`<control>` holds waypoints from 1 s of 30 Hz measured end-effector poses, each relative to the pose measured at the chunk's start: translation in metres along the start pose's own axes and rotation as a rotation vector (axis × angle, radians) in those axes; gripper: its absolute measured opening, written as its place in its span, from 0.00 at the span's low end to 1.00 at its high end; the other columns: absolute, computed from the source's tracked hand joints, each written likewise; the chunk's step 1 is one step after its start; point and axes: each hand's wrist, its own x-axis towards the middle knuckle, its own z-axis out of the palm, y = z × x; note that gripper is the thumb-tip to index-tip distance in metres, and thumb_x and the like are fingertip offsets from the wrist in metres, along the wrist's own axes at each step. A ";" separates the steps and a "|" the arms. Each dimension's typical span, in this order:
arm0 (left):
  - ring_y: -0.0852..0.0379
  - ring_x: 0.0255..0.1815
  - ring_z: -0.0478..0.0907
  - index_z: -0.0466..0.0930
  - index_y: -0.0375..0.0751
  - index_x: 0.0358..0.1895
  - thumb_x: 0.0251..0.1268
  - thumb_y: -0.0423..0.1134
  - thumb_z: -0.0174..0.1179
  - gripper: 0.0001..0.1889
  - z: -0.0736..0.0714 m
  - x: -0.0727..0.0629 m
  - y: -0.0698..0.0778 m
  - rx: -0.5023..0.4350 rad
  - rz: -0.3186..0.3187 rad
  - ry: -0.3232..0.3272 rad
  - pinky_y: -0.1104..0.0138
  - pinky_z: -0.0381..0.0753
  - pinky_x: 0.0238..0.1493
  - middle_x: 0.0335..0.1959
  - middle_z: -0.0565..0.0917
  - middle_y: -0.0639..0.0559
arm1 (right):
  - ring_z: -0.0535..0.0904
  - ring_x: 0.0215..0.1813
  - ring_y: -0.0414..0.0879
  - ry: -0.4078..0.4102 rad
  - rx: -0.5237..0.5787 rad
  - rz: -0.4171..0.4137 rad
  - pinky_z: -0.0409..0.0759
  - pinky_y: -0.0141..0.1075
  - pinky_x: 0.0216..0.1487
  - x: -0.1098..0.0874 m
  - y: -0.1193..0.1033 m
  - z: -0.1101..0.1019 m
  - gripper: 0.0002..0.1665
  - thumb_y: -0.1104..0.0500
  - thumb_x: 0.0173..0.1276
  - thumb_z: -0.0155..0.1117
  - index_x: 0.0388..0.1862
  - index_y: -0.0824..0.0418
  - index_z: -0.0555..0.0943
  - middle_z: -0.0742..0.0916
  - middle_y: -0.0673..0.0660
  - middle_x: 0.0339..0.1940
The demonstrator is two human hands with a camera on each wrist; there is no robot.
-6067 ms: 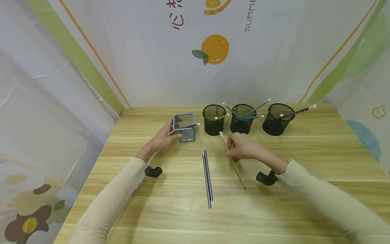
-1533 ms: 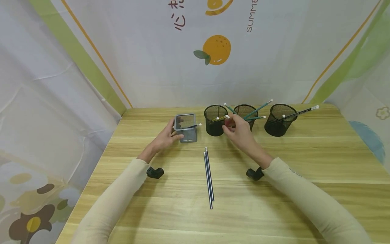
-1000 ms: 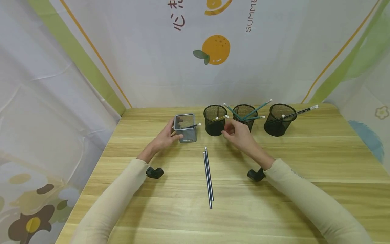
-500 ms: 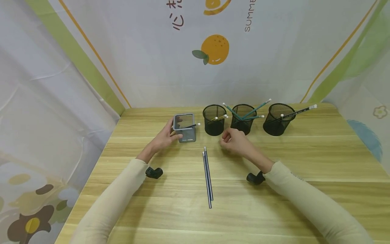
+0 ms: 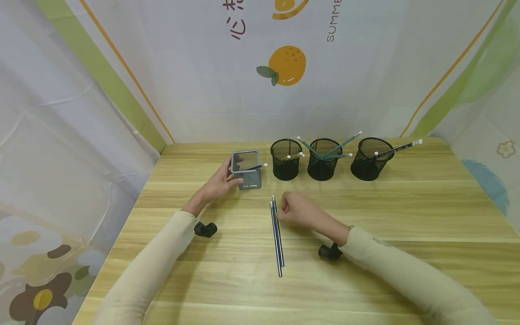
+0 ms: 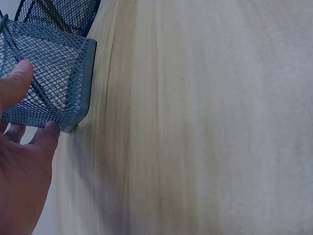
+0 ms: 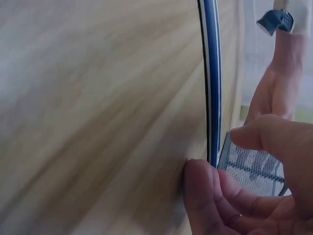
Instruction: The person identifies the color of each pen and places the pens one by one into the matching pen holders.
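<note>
My left hand (image 5: 219, 183) holds a grey square mesh pencil holder (image 5: 251, 181) by its left side. Thumb and fingers lie on its mesh wall in the left wrist view, and a dark pencil (image 5: 257, 167) leans inside it. Two navy-striped pencils (image 5: 277, 246) lie side by side on the table, white erasers pointing away from me. My right hand (image 5: 300, 211) is low at their eraser end. In the right wrist view its fingertips (image 7: 199, 171) are right at the navy pencils (image 7: 213, 78), the thumb (image 7: 249, 134) apart from the fingers; the eraser ends are hidden there.
Three round black mesh cups stand along the back: the left cup (image 5: 285, 171) has yellow pencils, the middle cup (image 5: 321, 172) teal ones, the right cup (image 5: 364, 170) black ones. White printed curtains (image 5: 203, 90) hang behind the wooden table (image 5: 227, 289).
My right hand held a yellow pencil, put it in the left black cup and let go. It has since come down toward me to the navy pencils. The left hand stays put.
</note>
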 end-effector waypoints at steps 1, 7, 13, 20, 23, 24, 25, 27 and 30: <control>0.35 0.78 0.51 0.45 0.37 0.80 0.75 0.25 0.56 0.38 0.000 0.000 0.000 0.002 0.000 0.001 0.45 0.58 0.73 0.76 0.56 0.35 | 0.74 0.26 0.42 -0.003 -0.007 -0.002 0.73 0.33 0.28 0.000 -0.002 0.002 0.13 0.59 0.62 0.74 0.29 0.62 0.77 0.79 0.49 0.22; 0.35 0.78 0.52 0.46 0.36 0.80 0.75 0.25 0.56 0.37 0.000 0.000 0.000 0.005 -0.004 0.003 0.45 0.57 0.74 0.76 0.57 0.36 | 0.70 0.23 0.42 0.000 -0.062 -0.021 0.67 0.32 0.25 0.000 -0.010 0.007 0.15 0.58 0.61 0.74 0.26 0.60 0.74 0.76 0.48 0.19; 0.35 0.77 0.52 0.46 0.36 0.80 0.74 0.25 0.56 0.38 0.000 0.001 0.001 0.008 -0.001 -0.001 0.45 0.57 0.74 0.76 0.57 0.36 | 0.53 0.19 0.40 -0.041 -0.136 -0.023 0.53 0.31 0.21 0.004 -0.013 0.007 0.31 0.59 0.61 0.71 0.12 0.53 0.59 0.60 0.45 0.14; 0.35 0.78 0.52 0.47 0.36 0.80 0.74 0.25 0.56 0.37 -0.002 0.002 -0.001 -0.004 -0.007 0.000 0.45 0.57 0.74 0.75 0.58 0.34 | 0.54 0.18 0.41 -0.075 -0.195 0.008 0.54 0.32 0.19 0.009 -0.020 0.006 0.31 0.61 0.59 0.70 0.09 0.53 0.59 0.57 0.43 0.10; 0.35 0.78 0.51 0.47 0.35 0.79 0.75 0.25 0.56 0.36 -0.002 0.002 -0.001 -0.007 -0.007 -0.001 0.45 0.56 0.74 0.75 0.58 0.34 | 0.59 0.18 0.42 -0.091 -0.206 0.060 0.59 0.33 0.20 0.012 -0.023 0.006 0.25 0.64 0.58 0.70 0.12 0.55 0.65 0.62 0.46 0.11; 0.35 0.78 0.51 0.47 0.35 0.79 0.75 0.25 0.56 0.36 -0.002 0.001 -0.001 -0.007 -0.009 -0.001 0.45 0.56 0.74 0.75 0.58 0.34 | 0.61 0.19 0.42 -0.094 -0.208 0.074 0.61 0.33 0.19 0.012 -0.024 0.006 0.23 0.65 0.58 0.70 0.13 0.56 0.66 0.64 0.47 0.13; 0.35 0.78 0.51 0.47 0.35 0.79 0.75 0.25 0.56 0.36 -0.002 0.001 -0.001 -0.007 -0.010 -0.001 0.45 0.56 0.74 0.75 0.57 0.34 | 0.61 0.19 0.43 -0.099 -0.206 0.088 0.61 0.33 0.19 0.013 -0.025 0.006 0.21 0.66 0.57 0.70 0.15 0.57 0.67 0.65 0.48 0.14; 0.35 0.78 0.51 0.46 0.35 0.79 0.75 0.24 0.55 0.36 -0.002 0.000 0.000 -0.006 -0.005 -0.003 0.45 0.56 0.74 0.74 0.57 0.33 | 0.62 0.19 0.43 -0.104 -0.201 0.101 0.61 0.33 0.19 0.014 -0.025 0.006 0.18 0.68 0.55 0.68 0.17 0.58 0.68 0.66 0.49 0.15; 0.34 0.77 0.51 0.46 0.35 0.79 0.74 0.24 0.55 0.37 -0.001 0.000 0.000 -0.011 0.001 -0.004 0.45 0.57 0.74 0.74 0.57 0.33 | 0.61 0.18 0.43 -0.105 -0.194 0.099 0.60 0.32 0.17 0.014 -0.024 0.006 0.18 0.71 0.53 0.66 0.16 0.58 0.67 0.64 0.49 0.15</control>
